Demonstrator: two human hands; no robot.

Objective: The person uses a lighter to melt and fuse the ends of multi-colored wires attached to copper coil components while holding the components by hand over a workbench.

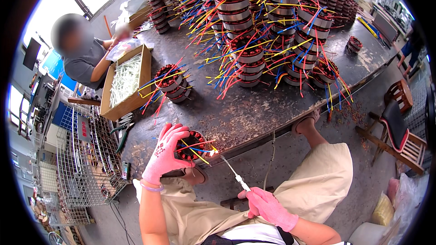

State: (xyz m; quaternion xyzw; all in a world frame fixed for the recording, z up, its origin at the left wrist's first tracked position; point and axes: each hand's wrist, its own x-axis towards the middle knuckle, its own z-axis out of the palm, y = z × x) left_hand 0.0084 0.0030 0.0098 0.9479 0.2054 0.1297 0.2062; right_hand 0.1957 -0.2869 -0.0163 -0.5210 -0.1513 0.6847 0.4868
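My left hand (164, 155), in a pink glove, grips the side of a ring-shaped motor stator (186, 154) at the table's near edge. Red, blue and yellow wires (198, 146) stick out of the stator to the right. My right hand (272, 208), also gloved in pink, is closed around a slim torch (241, 181) with a white handle and a thin metal stem. A small bright flame (213, 152) glows at the stem's tip, by the wire ends. Whether it touches them I cannot tell.
Tall stacks of wired stators (250, 59) fill the far table. A short stack (172, 86) stands nearer, beside a cardboard box (144, 70) of white tubes. Pliers (121, 138) lie at the left edge. Another person (84, 52) works far left. A chair (394, 131) stands right.
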